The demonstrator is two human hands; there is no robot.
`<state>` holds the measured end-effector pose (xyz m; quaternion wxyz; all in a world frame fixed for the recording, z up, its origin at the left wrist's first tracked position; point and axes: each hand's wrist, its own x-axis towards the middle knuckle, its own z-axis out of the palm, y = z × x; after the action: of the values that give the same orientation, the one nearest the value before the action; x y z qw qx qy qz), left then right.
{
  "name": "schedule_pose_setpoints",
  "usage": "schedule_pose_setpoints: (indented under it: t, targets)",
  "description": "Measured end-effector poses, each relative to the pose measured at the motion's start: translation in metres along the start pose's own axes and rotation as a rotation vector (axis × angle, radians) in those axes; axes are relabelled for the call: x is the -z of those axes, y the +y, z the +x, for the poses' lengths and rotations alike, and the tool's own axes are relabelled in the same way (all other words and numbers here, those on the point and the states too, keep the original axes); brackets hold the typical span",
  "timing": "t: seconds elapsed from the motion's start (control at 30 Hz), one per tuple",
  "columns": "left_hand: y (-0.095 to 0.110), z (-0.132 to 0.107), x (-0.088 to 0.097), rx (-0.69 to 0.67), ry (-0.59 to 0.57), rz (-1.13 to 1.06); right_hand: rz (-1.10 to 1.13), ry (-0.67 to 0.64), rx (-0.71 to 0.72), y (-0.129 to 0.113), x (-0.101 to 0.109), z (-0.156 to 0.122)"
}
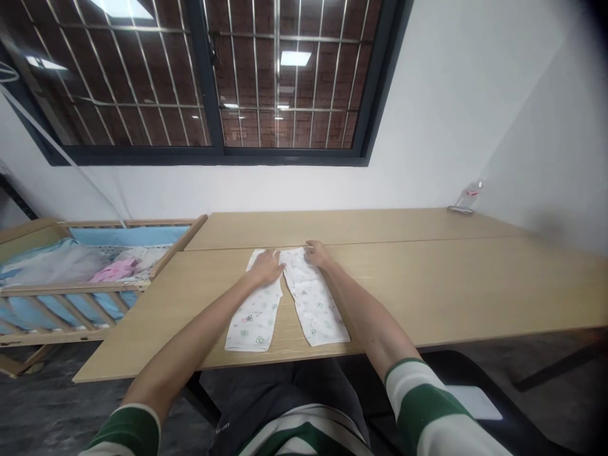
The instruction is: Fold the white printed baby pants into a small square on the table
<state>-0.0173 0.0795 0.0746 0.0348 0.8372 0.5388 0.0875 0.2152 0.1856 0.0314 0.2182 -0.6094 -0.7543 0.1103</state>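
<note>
Small white baby pants [319, 310] with a faint green print lie spread on the wooden table, their two legs apart and pointing toward me. My left hand [268, 267] rests on the upper left part, near the waist, fingers lying over the cloth. At the upper right corner of the waist is my right hand [317, 253], its thumb and fingers spread at the edge of the fabric. Part of the waistband is hidden under both hands.
The light wooden table [427, 285] has a seam running across it. A wooden crib [71, 290] with blue lining and a pink cloth [114, 270] stands at left. A clear bottle [469, 195] sits at the back right. A dark chair [503, 392] is below the right side.
</note>
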Motion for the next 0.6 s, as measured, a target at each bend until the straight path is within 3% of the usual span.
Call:
schedule_pose_setpoints:
  t: [0.17, 0.23, 0.3, 0.4, 0.6]
  targets:
    - [0.104, -0.062, -0.009, -0.306, -0.092, -0.077, 0.186, 0.039, -0.195, 0.001, -0.005, 0.006]
    - [0.138, -0.083, -0.021, -0.354, -0.121, -0.132, 0.236, 0.028, -0.238, -0.002, -0.005, 0.005]
    - [0.161, -0.093, -0.034, -0.318, -0.137, -0.174, 0.264, 0.009, -0.266, -0.005, -0.002, 0.005]
    - [0.177, -0.092, -0.046, -0.25, -0.15, -0.195, 0.276, -0.037, -0.289, -0.007, 0.005, 0.004]
    - [0.174, -0.083, -0.047, -0.171, -0.173, -0.22, 0.27, -0.165, -0.346, -0.005, 0.023, 0.007]
